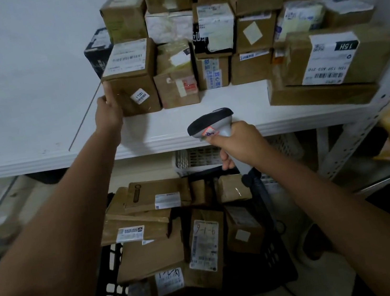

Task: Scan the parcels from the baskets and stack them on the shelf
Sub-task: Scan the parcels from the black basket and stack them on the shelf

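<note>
1. A brown cardboard parcel (130, 81) is seen standing upright on the white shelf (209, 118), at the left end of the front row of boxes. A white shipping label lies on its top face and a small barcode sticker on its near face.
2. The parcel's near left edge is held by the left hand (108, 111), whose fingers are pressed against the left side; how far they wrap round cannot be told, as they are hidden behind the box corner.
3. A grey and black barcode scanner (213, 124) is gripped by the right hand (236, 145), fingers curled round its handle. It is held above the shelf's near edge, right of the parcel and well apart from it, with its dark head turned towards the left.
4. More taped cardboard boxes (210, 32) are stacked in rows and layers behind and to the right of the held parcel, several with white labels.
5. A large labelled box (322, 59) is set on a flat carton at the right end of the shelf.
6. Below the shelf, near the viewer, a black basket (277, 256) is filled with flat and boxed parcels (172, 226), labels facing up.
7. A white basket (195, 159) is partly seen under the shelf, beyond the black one.
</note>
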